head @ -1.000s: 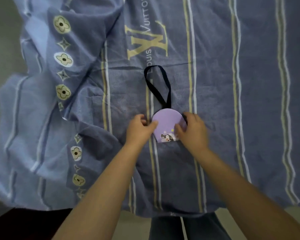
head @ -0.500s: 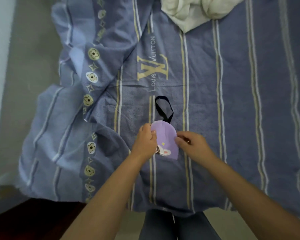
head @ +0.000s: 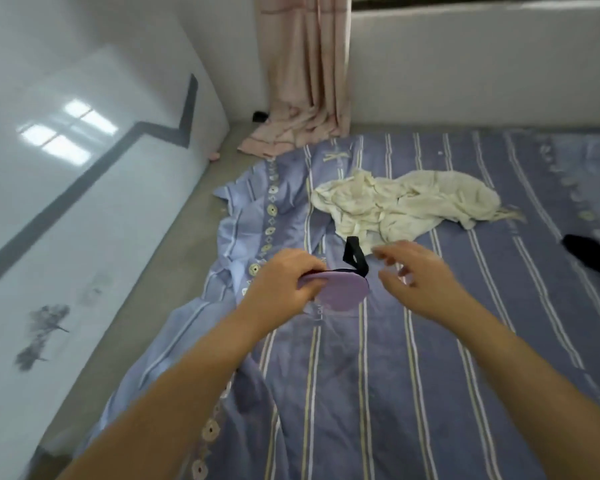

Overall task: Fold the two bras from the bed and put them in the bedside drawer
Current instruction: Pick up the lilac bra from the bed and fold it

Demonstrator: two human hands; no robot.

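- The left hand (head: 284, 282) pinches the near-left edge of a folded lilac bra (head: 340, 292), fingers curled shut on the fabric, and holds it just above the bed.
- The bra's cup is seen almost edge-on, a flat lilac oval with a thin dark rim along its top.
- A black strap (head: 354, 254) rises from the far end of the cup as a narrow loop and stands upright in the air.
- The right hand (head: 416, 278) is just beside the bra on its right, fingers spread and loosely bent, holding nothing; it is blurred, and whether a fingertip brushes the cup cannot be told.
- Both forearms are bare and reach in from the bottom of the view.
- The bed is covered by a blue-violet striped sheet (head: 395, 375) with white and pale yellow lines; its left part is rumpled and carries a band of flower motifs.
- A crumpled cream cloth (head: 406, 202) lies on the sheet beyond the hands, well apart from the bra.
- A black item (head: 593, 258) lies at the right edge of the bed, partly cut off; what it is cannot be told.
- A pink curtain (head: 305, 74) hangs at the far wall and pools on the grey floor (head: 174, 258) left of the bed.
- A glossy white panel (head: 66, 188) with a grey line runs along the left side.
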